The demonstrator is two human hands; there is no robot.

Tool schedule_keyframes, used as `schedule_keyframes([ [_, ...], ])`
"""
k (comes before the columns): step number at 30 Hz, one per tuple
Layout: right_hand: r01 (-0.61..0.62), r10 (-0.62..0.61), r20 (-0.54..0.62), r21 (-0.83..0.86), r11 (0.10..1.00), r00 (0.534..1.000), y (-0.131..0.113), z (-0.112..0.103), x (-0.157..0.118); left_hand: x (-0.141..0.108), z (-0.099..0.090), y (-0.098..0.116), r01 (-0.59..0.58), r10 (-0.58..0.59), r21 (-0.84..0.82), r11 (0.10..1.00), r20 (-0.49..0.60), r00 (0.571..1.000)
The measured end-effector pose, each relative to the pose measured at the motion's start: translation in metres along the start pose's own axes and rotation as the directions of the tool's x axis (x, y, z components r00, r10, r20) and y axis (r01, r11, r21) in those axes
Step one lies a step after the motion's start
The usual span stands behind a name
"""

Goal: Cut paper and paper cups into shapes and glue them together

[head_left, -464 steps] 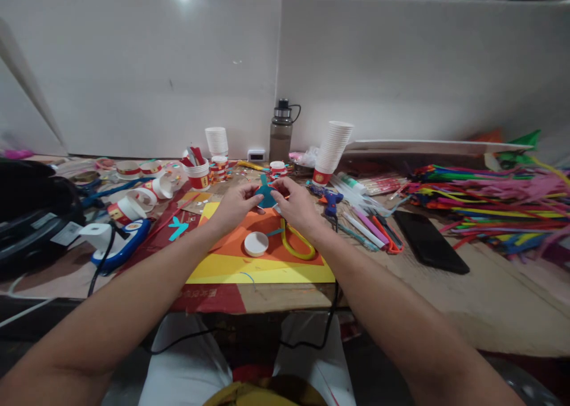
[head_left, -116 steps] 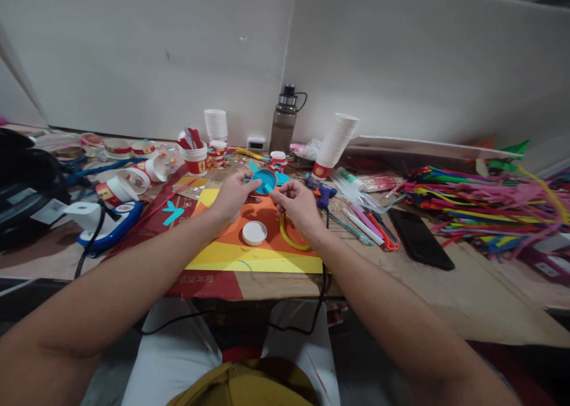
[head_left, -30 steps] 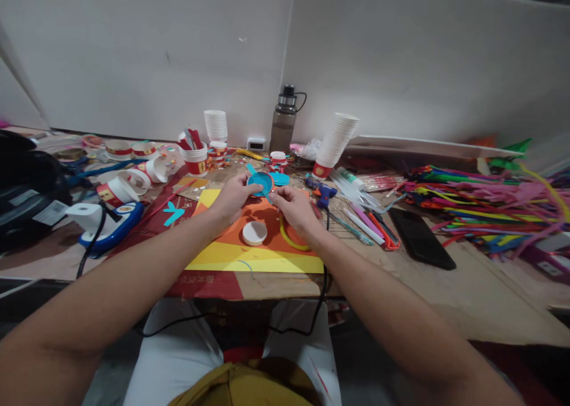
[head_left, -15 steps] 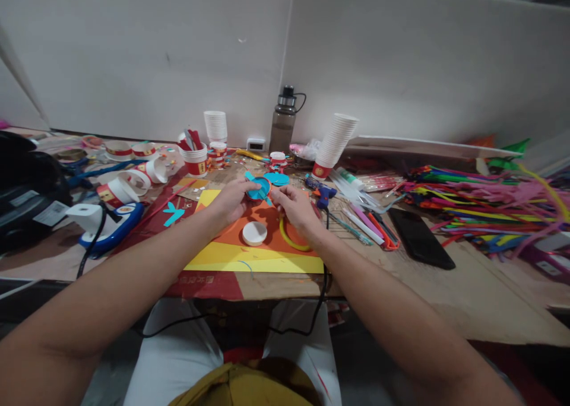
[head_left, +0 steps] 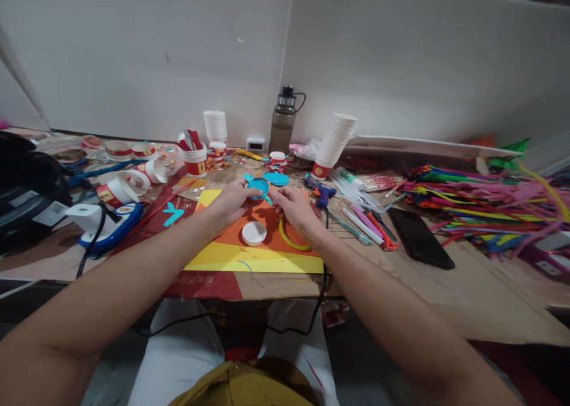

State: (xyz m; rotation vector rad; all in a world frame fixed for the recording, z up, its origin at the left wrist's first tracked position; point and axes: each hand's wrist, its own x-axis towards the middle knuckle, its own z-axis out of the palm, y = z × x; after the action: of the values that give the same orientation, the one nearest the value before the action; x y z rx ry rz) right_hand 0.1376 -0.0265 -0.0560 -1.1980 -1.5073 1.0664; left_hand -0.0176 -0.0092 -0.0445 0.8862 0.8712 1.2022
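Between my two hands is a round blue paper piece (head_left: 259,186) with an orange edge and small blue strips sticking out. My left hand (head_left: 234,199) pinches its left side, thumb on top. At its right rim, the fingertips of my right hand (head_left: 293,206) are closed on it. Below them a white round cup base (head_left: 254,233) lies on orange paper (head_left: 231,234) over a yellow sheet (head_left: 267,262). A yellow ring (head_left: 290,240) rests partly under my right hand. Just behind is a flat blue paper disc (head_left: 276,179).
A blue glue gun (head_left: 324,193) with a black cord lies right of my hands. Stacked paper cups (head_left: 335,142) and a bottle (head_left: 283,124) stand behind. Rightward are a phone (head_left: 421,238) and colourful pipe cleaners (head_left: 481,198); leftward, a power strip (head_left: 113,231) and blue paper scraps (head_left: 173,215).
The blue piece has tilted slightly between my hands, and my left thumb has shifted a little lower on it. Everything else stays where it was.
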Motion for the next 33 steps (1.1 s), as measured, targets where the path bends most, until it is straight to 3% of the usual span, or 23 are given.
schedule_keyframes([
  [9, -0.05, 0.051, -0.02, 0.05, 0.998, 0.998, 0.0, -0.002, 0.001, -0.001, -0.005, -0.006, -0.199, 0.189, 0.21, 0.957, 0.067, 0.98],
  [15, -0.079, 0.079, 0.008, 0.11, 0.991, 0.997, 0.002, -0.005, 0.006, -0.002, -0.006, -0.008, -0.257, 0.223, 0.271, 0.928, 0.147, 0.964],
  [19, -0.073, 0.07, 0.025, 0.167, 0.983, 0.997, 0.002, -0.007, 0.006, -0.006, -0.003, -0.005, -0.227, 0.191, 0.245, 0.942, 0.164, 0.968],
  [28, -0.044, 0.053, -0.013, 0.372, 0.927, 0.999, -0.006, -0.01, 0.003, -0.006, 0.0, 0.006, -0.007, 0.025, -0.064, 0.998, 0.285, 0.958],
  [33, 0.022, -0.016, -0.02, 0.356, 0.934, 1.0, -0.008, -0.012, 0.0, -0.005, -0.003, 0.003, 0.007, 0.021, -0.084, 0.996, 0.319, 0.947],
])
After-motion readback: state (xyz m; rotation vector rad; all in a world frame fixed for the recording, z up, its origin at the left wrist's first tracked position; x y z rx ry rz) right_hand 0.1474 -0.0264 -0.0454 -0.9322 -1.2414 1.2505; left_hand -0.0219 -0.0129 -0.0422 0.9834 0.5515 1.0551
